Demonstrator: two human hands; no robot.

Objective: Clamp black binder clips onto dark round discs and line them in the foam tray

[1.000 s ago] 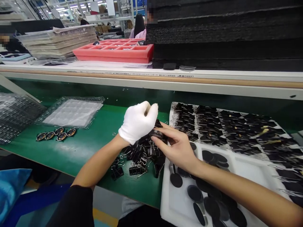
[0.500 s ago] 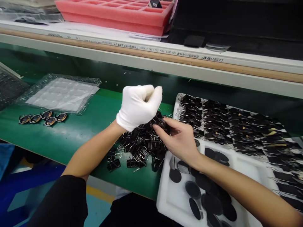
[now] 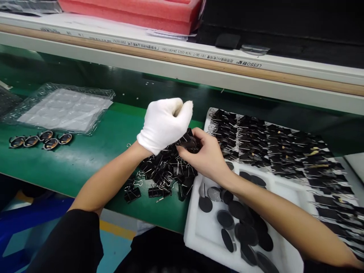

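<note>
Gloved left hand point(image 3: 166, 123) curled over binder clips point(image 3: 162, 170), contents unclear; right hand point(image 3: 209, 155) beside it, pinching black piece point(image 3: 188, 142).

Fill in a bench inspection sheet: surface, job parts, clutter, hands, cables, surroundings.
Surface: green tabletop, glossy, faint marks.
Job's things: black binder clips in a loose pile; black discs overlapping in a white foam tray; clipped black pieces in rows behind it.
Clutter: five rimmed oval pieces near a clear plastic tray.
Hands: gloved left hand curled over the pile, grip hidden; bare right hand pinches a dark piece, partly hidden.
Cables: nothing seen.
Surroundings: red foam tray on the shelf above.
</note>
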